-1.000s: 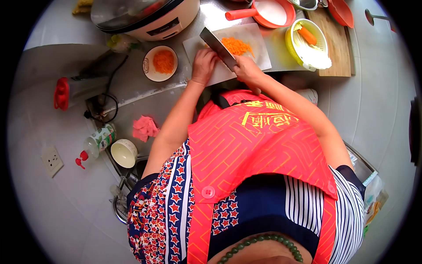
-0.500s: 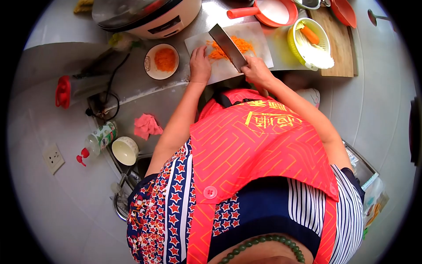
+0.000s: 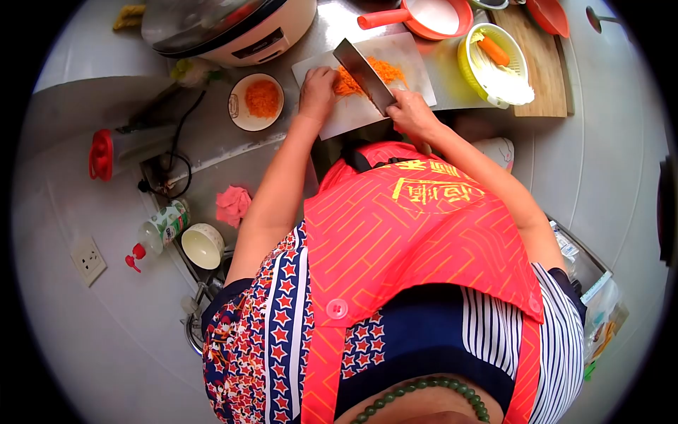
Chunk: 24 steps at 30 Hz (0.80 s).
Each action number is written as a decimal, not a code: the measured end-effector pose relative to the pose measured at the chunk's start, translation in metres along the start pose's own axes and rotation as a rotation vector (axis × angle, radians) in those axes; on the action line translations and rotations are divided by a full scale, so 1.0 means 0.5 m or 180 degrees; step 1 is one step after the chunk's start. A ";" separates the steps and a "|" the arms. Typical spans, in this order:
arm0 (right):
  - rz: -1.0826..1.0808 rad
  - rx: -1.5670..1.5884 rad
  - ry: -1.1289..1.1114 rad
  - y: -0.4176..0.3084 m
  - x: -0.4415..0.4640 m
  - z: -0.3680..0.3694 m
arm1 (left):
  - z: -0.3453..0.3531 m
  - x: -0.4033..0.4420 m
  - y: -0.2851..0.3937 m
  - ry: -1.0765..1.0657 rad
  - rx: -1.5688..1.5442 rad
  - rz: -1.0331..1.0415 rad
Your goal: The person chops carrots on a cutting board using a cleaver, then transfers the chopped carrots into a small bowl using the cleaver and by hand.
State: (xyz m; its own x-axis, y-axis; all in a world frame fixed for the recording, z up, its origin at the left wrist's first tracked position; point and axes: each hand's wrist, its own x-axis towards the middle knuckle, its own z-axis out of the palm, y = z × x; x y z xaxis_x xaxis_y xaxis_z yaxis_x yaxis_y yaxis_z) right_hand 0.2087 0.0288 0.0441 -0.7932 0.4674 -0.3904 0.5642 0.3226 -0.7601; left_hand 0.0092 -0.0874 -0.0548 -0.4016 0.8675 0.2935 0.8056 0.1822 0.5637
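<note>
My right hand (image 3: pixel 412 113) is closed round the handle of a cleaver (image 3: pixel 363 75), whose broad blade slants up and left over the white cutting board (image 3: pixel 332 124). Finely chopped carrot (image 3: pixel 385 70) lies in a pile on both sides of the blade. My left hand (image 3: pixel 318 90) rests on the board's left part, fingers stretched forward and touching the left edge of the carrot. Left of the board, a small bowl (image 3: pixel 244 119) contains more chopped carrot.
A rice cooker (image 3: pixel 272 42) stands behind the bowl. At the back are a red-handled pan (image 3: pixel 462 21) with white contents and a yellow-green basket (image 3: pixel 470 67) holding a carrot and pale shreds. A wooden board (image 3: pixel 544 85) lies right; a pink cloth (image 3: pixel 233 205) and cream bowl (image 3: pixel 203 246) sit left.
My left hand has shifted slightly up the board, its fingers now nearer the carrot. The cleaver stays almost in place in my right hand. The whole view has shifted slightly.
</note>
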 end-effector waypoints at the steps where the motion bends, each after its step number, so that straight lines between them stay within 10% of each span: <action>1: -0.0015 -0.0015 -0.0003 -0.004 -0.002 -0.001 | 0.001 -0.004 0.003 -0.0012 -0.0057 -0.0042; 24: 0.0332 -0.0253 -0.0418 -0.022 0.034 0.019 | 0.022 -0.034 0.016 0.0372 -0.0363 0.0124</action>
State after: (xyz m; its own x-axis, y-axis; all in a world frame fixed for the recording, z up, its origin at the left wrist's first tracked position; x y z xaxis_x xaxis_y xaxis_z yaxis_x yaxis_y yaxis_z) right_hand 0.1869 0.0254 0.0408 -0.7496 0.3919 -0.5334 0.6572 0.3445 -0.6704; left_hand 0.0271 -0.0957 -0.0637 -0.4243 0.8119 0.4011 0.7697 0.0900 0.6321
